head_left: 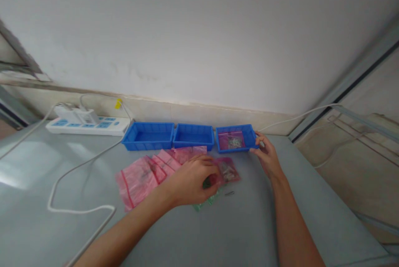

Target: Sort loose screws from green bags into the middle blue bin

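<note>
My left hand (198,177) reaches over the middle of the table, thumb and fingers pinched at the left edge of a pink plastic bag (230,170) with small metal-looking parts inside. Under that hand, green plastic (204,205) shows in part. My right hand (266,155) grips the right end of the rightmost blue tray (250,136), thumb in front and fingers behind. Inside this tray lies another pink bag (234,140) of small parts. Several flat pink bags (140,177) overlap to the left, partly covered by my left hand and forearm.
Two more blue trays, a left one (149,147) and a middle one (193,126), stand along the wall. A small metal piece (229,193) lies near the pink bag. A power strip (90,131) with plugs sits at the back left, and a white cable (77,211) winds across the table.
</note>
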Motion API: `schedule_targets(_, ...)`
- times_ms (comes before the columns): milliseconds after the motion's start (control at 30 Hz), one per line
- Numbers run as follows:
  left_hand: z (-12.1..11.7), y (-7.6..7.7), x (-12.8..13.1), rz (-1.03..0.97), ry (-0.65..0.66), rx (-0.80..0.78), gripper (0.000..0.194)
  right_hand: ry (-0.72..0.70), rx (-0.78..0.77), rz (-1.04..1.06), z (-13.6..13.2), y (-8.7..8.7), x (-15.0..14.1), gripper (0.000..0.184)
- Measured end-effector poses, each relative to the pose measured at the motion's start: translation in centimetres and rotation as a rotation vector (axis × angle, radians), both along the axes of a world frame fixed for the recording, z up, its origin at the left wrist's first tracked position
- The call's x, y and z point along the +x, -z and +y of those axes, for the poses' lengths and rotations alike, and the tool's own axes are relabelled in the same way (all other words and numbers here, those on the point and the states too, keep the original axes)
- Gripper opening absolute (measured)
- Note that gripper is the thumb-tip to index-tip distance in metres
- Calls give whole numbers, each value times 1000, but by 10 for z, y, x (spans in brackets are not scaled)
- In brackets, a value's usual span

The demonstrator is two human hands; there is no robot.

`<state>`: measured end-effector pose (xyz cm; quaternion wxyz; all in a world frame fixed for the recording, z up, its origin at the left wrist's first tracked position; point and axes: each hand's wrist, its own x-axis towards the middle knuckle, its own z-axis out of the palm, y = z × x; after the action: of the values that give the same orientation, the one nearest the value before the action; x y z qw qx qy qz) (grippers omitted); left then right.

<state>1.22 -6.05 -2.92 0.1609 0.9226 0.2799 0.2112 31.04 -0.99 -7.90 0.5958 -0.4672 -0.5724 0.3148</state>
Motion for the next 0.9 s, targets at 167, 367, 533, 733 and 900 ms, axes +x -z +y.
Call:
schedule_targets(167, -2, 0, -5, -56, -52, 18, 21, 51, -9, 96, -5, -10, -13, 47)
schedule_targets(367, 5, 1, -14, -109, -172, 82, 25, -42, -261, 253, -19, -23, -7, 92)
schedule_targets(533, 12, 5, -27, -116, -363, 144, 34, -54, -15, 227, -33, -42, -9, 89)
schedule_targets(733, 26, 13, -43, -25, -576, 232, 42, -185, 274, -8, -52, -65, -38, 66)
schedule_targets(900, 29, 19, -46, 112, -576, 237, 42, -186, 258, -48, -63, -73, -51, 55)
